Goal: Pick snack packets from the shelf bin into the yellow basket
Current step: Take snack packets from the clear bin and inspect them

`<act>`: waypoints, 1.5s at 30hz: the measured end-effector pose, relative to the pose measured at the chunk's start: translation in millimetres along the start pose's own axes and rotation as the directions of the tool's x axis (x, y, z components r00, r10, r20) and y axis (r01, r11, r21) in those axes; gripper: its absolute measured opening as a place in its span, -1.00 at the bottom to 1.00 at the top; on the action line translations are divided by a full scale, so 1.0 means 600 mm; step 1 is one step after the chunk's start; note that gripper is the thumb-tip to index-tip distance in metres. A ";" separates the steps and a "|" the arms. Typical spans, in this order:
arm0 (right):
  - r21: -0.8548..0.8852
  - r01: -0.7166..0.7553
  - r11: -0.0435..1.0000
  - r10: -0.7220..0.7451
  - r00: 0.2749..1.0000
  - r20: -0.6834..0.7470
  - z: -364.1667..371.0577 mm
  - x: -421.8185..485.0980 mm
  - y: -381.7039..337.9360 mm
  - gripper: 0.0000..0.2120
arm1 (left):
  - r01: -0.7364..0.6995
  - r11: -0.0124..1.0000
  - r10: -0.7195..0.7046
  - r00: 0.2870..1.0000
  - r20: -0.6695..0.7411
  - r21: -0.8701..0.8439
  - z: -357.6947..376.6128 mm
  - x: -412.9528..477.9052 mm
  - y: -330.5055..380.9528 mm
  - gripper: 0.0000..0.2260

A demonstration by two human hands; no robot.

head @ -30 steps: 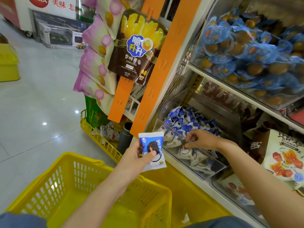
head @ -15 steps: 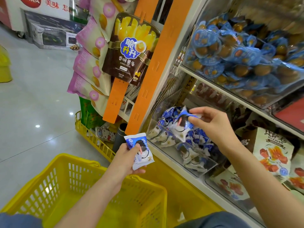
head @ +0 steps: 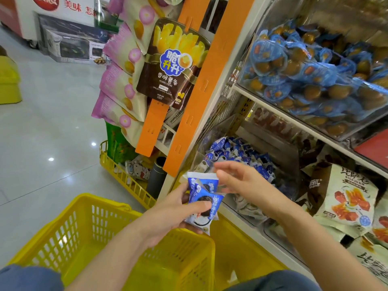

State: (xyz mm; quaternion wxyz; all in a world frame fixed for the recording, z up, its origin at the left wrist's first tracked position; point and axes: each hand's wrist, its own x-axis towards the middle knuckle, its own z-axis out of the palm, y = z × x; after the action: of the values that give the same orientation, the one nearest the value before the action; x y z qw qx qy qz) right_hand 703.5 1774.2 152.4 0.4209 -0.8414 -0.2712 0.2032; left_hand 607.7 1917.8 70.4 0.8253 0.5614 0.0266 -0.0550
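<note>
You held two blue-and-white snack packets [head: 202,198] in your left hand [head: 168,215], thumb pressed across the front of the lower one and fingers curled behind. Both showed a dark round cookie picture. Their white lettering was too blurred to read. The packets sat in the air just above the far right corner of the yellow basket [head: 63,234], not inside it.

Your right hand [head: 241,181] was just beside them, fingers stretched out and relaxed with nothing gripped (motion blur hid whether a fingertip touched the upper packet's edge).

Behind that hand, the clear shelf bin [head: 273,143] on the lower shelf held a heap of the same blue-and-white packets [head: 235,152].

Above it, another clear bin carried blue-wrapped packs with brown rounds [head: 304,76].

On the orange hanging strip [head: 210,80] at the shelf's end hung a brown bag [head: 172,66] reading "脆升升", "香脆薯条" and "POTATO STICKS". Pink-and-cream bags [head: 119,80] hung to its left.

A cream bag with red-orange pieces printed on it [head: 348,202] leaned at the right edge of the lower shelf, its large characters only partly legible.

Red characters "美味" [head: 72,6] showed on the white wall far back.
</note>
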 end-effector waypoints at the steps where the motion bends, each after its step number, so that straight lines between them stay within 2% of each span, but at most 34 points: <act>1: -0.007 -0.035 0.999 0.035 0.997 0.074 0.001 -0.001 0.002 -0.86 | 0.005 1.000 -0.006 1.000 0.020 0.023 0.000 0.001 0.001 -0.60; 3: -0.007 -0.061 0.998 0.062 0.990 0.130 0.002 -0.001 0.007 -0.90 | 0.007 0.998 -0.010 0.999 0.050 0.059 -0.001 0.003 0.003 -0.63; 5: 0.066 -0.058 0.996 0.053 0.995 0.084 -0.004 0.002 0.012 -0.92 | -0.001 0.998 -0.003 0.998 0.063 0.056 -0.002 0.005 0.004 -0.69; 8: 0.128 -0.038 0.991 0.055 0.990 -0.129 -0.033 0.017 0.017 -0.91 | -0.005 1.000 0.004 1.000 0.018 0.031 -0.005 0.008 0.005 -0.79; 10: 0.118 0.012 0.993 0.028 0.941 -0.337 -0.064 0.032 0.019 -0.92 | -0.004 1.000 0.005 0.999 -0.044 0.024 -0.009 0.011 0.004 -0.80; 12: -0.004 0.012 1.000 -0.013 0.861 -0.509 -0.095 0.050 0.024 -0.94 | -0.019 1.000 0.020 0.996 -0.081 0.012 -0.012 0.014 0.001 -0.82; 14: -0.180 -0.123 0.976 -0.003 0.817 -0.577 -0.113 0.070 0.033 -0.85 | -0.031 1.000 0.030 0.994 -0.108 -0.003 -0.014 0.016 -0.001 -0.82; 16: -0.275 -0.281 0.920 0.100 0.844 -0.527 -0.113 0.088 0.046 -0.80 | -0.033 0.999 0.032 0.992 -0.124 -0.007 -0.014 0.018 -0.001 -0.81; 18: -0.363 -0.371 0.855 0.200 0.881 -0.430 -0.105 0.100 0.063 -0.82 | -0.035 0.999 0.033 0.991 -0.128 -0.008 -0.014 0.019 -0.001 -0.81; 24: -0.519 -0.381 0.765 0.249 0.919 -0.306 -0.121 0.115 0.089 -0.80 | -0.051 0.999 0.050 0.988 -0.148 -0.002 -0.013 0.017 0.001 -0.81; 29: -0.499 -0.378 0.780 0.335 0.925 -0.178 -0.105 0.130 0.104 -0.85 | -0.021 1.000 0.024 0.988 -0.154 0.018 -0.010 0.022 0.000 -0.80; 31: -0.438 -0.384 0.813 0.323 0.923 -0.210 -0.096 0.139 0.108 -0.84 | -0.010 1.000 0.014 0.987 -0.160 0.025 -0.010 0.023 -0.001 -0.81; 34: -0.201 -0.412 0.889 0.342 0.888 -0.308 -0.085 0.155 0.113 -0.83 | -0.005 1.000 0.009 0.986 -0.164 0.025 -0.010 0.024 -0.001 -0.84; 36: -0.137 -0.401 0.906 0.334 0.875 -0.352 -0.079 0.164 0.115 -0.84 | -0.005 1.000 0.009 0.985 -0.171 0.029 -0.011 0.024 -0.001 -0.84; 39: -0.185 -0.410 0.893 0.332 0.879 -0.344 -0.074 0.171 0.118 -0.82 | 0.005 0.999 0.002 0.984 -0.178 0.040 -0.010 0.024 -0.001 -0.85; 42: -0.252 -0.453 0.855 0.401 0.886 -0.232 -0.071 0.170 0.121 -0.80 | 0.025 0.998 -0.015 0.984 -0.177 0.055 -0.006 0.024 0.000 -0.81; 45: -0.220 -0.441 0.870 0.401 0.893 -0.205 -0.071 0.164 0.115 -0.78 | 0.034 0.998 -0.026 0.983 -0.182 0.044 -0.005 0.022 0.001 -0.79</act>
State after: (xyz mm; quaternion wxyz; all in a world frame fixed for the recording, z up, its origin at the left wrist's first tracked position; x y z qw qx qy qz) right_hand 823.3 1776.4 108.7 0.2713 -0.9412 -0.0724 0.1879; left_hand 621.1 1920.1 68.7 0.8050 0.5829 0.1088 -0.0166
